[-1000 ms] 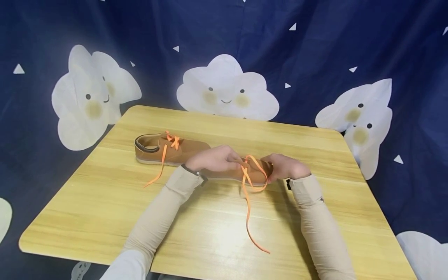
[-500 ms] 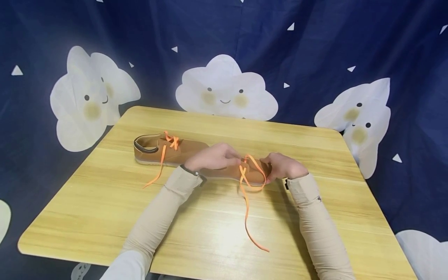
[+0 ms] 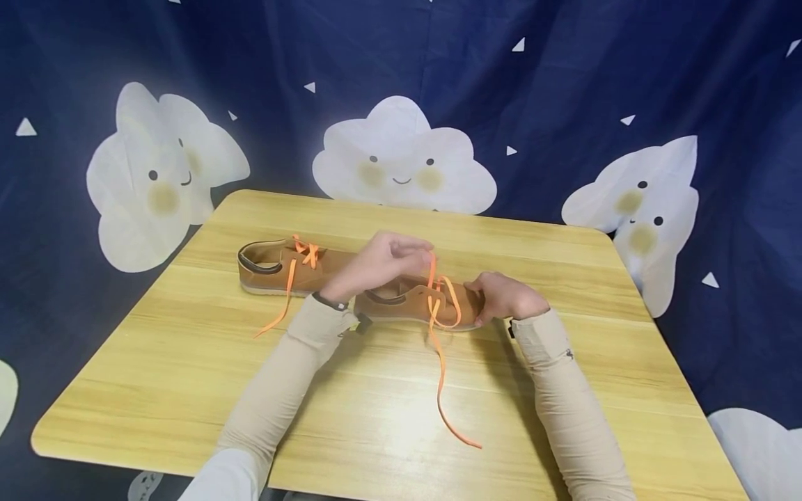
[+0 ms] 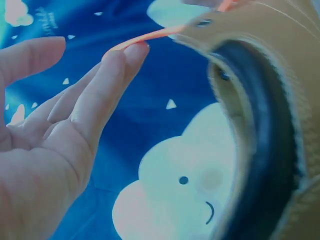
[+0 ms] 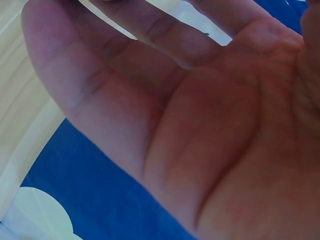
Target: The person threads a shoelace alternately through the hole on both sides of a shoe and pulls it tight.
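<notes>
A brown shoe (image 3: 404, 306) with orange laces lies at the middle of the table, its toe to the right. My right hand (image 3: 510, 298) grips its toe, thumb on the near side; the right wrist view shows mostly my palm (image 5: 200, 135). Above the shoe's opening is my left hand (image 3: 385, 261). An orange lace (image 4: 145, 37) runs taut from the eyelets across the straight fingertips of that hand, while the thumb (image 4: 37, 57) stands apart. The other lace end (image 3: 441, 379) trails over the table toward me.
Another brown shoe (image 3: 266, 275) with orange laces stands to the left, its toe partly hidden behind my left hand. Both are on a wooden table (image 3: 188, 390). A dark blue curtain (image 3: 269, 62) with white clouds hangs behind it.
My left hand has risen from the lacing of the nearer shoe, drawing one lace up with it, and the loop at the toe has shrunk. The right hand keeps its grip.
</notes>
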The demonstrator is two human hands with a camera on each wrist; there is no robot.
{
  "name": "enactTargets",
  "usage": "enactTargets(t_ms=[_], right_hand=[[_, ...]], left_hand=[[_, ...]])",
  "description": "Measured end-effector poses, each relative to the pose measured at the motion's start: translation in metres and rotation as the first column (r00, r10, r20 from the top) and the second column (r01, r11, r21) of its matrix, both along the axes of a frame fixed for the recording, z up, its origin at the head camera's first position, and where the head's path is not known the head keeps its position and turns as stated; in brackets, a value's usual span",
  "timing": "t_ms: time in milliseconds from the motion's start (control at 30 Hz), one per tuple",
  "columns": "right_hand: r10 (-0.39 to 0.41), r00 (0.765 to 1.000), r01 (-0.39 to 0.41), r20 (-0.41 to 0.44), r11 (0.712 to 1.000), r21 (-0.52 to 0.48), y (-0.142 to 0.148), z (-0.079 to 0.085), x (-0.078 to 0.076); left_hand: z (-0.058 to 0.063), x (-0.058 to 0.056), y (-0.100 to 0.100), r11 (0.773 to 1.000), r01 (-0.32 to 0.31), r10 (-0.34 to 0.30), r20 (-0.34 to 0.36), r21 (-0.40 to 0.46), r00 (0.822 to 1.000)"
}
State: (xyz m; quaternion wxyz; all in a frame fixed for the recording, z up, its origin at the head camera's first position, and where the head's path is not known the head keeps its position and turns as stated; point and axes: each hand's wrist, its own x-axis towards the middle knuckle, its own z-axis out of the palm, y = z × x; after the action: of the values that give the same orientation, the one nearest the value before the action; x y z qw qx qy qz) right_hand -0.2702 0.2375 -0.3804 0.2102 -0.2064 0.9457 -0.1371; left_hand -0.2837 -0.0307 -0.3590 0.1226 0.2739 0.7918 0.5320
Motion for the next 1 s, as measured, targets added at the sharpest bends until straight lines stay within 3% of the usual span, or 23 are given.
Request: enactTargets(t_ms=[133, 333, 467, 633, 733, 900, 1000], right_hand=[[-0.001, 1.0, 0.001, -0.007, 1.0, 0.001, 0.0, 0.0, 0.0], [-0.012, 1.0, 0.012, -0.003, 1.0, 0.005, 0.0, -0.001, 0.001], [-0.028, 1.0, 0.028, -0.004, 0.999, 0.017, 0.0, 0.0, 0.003], [-0.032, 0.999, 0.032, -0.012, 0.999, 0.028, 0.0, 0.001, 0.003], [-0.032, 0.999, 0.032, -0.011, 0.999, 0.026, 0.0, 0.001, 0.003], [-0.043, 0.999, 0.043, -0.003, 0.999, 0.03, 0.0, -0.001, 0.002], [-0.054, 0.999, 0.054, 0.004, 0.998, 0.038, -0.001, -0.001, 0.001]], left_hand=[[0.009, 0.006, -0.005, 0.985, 0.007, -0.023, 0.089, 0.173, 0.996], [0.023, 0.016, -0.01, 0.909, 0.061, -0.144, 0.173, 0.412, 0.974], [0.032, 0.022, -0.013, 0.838, 0.078, -0.211, 0.188, 0.54, 0.959], [0.041, 0.029, -0.018, 0.717, 0.098, -0.314, 0.195, 0.69, 0.929], [0.044, 0.032, -0.02, 0.659, 0.116, -0.364, 0.18, 0.743, 0.914], [0.045, 0.033, -0.024, 0.588, 0.144, -0.386, 0.12, 0.796, 0.914], [0.043, 0.028, -0.029, 0.57, 0.133, -0.351, 0.093, 0.811, 0.932]])
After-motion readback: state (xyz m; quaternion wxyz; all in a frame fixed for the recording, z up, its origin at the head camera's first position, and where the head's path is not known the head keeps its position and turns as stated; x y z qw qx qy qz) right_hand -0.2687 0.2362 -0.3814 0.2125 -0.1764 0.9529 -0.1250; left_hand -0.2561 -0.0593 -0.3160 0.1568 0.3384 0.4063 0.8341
